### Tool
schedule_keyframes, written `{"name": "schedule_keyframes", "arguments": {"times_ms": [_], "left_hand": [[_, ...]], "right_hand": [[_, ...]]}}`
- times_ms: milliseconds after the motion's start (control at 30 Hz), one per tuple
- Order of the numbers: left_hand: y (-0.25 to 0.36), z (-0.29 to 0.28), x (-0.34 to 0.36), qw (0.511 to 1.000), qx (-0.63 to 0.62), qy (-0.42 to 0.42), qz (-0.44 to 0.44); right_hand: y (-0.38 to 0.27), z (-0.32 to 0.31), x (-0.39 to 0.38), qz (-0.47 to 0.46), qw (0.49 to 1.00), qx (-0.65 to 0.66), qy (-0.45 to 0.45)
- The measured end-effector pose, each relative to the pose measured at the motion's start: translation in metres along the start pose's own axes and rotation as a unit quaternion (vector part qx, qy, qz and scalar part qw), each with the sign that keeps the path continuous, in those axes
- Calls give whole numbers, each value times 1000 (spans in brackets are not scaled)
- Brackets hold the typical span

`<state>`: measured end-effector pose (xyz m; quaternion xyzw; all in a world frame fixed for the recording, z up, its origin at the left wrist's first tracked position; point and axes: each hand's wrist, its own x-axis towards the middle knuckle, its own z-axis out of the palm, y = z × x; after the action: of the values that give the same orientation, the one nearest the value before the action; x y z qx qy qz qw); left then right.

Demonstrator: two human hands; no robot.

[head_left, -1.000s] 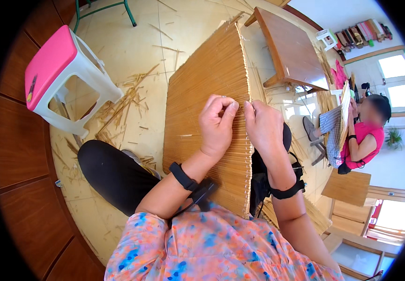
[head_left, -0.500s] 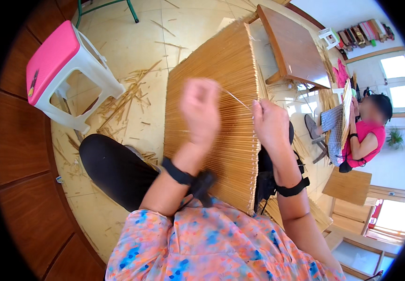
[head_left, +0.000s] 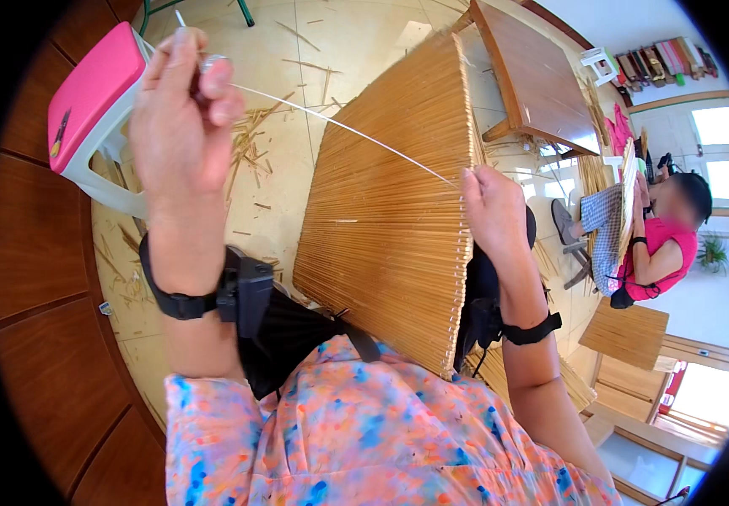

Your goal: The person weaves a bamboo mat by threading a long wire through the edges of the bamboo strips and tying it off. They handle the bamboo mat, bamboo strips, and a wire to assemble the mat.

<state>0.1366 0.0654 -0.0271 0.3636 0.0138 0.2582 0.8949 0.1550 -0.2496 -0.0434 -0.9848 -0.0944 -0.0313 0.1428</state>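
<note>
Thread (head_left: 356, 132) stretched taut over a straw mat (head_left: 390, 228)

Farthest left of the mat stands a pink-topped stool (head_left: 94, 93) with a slim tool (head_left: 60, 133) on its seat. Nearer the mat, yet clear of its left edge, the left grip (head_left: 183, 110) is clenched on the thread, fingers curled; a thin pale tip juts above, too blurred to identify. The thread looks feather-light and flexible, perhaps a little slick, so a wrap around the fingers should hold better than a bare pinch.

The mat itself slopes in front of the person's torso, its near end by the patterned garment (head_left: 364, 438). It is probably light, stiff along its ribs and more pliable across them; single straws could crack if squeezed hard. At the mat's right edge, the right grip (head_left: 498, 207) pinches the border where the thread meets it. That stitched rim seems the soundest place to take hold, being firmer than the ribbed face.
</note>
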Motion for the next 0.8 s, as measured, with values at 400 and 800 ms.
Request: {"name": "schedule_keyframes", "arguments": {"times_ms": [400, 800], "left_hand": [[13, -4, -2, 997, 29, -5, 75], [-1, -35, 22, 993, 39, 97, 58]], "right_hand": [[-24, 14, 4, -29, 997, 0, -74], [-30, 9, -4, -42, 992, 90, -74]]}}
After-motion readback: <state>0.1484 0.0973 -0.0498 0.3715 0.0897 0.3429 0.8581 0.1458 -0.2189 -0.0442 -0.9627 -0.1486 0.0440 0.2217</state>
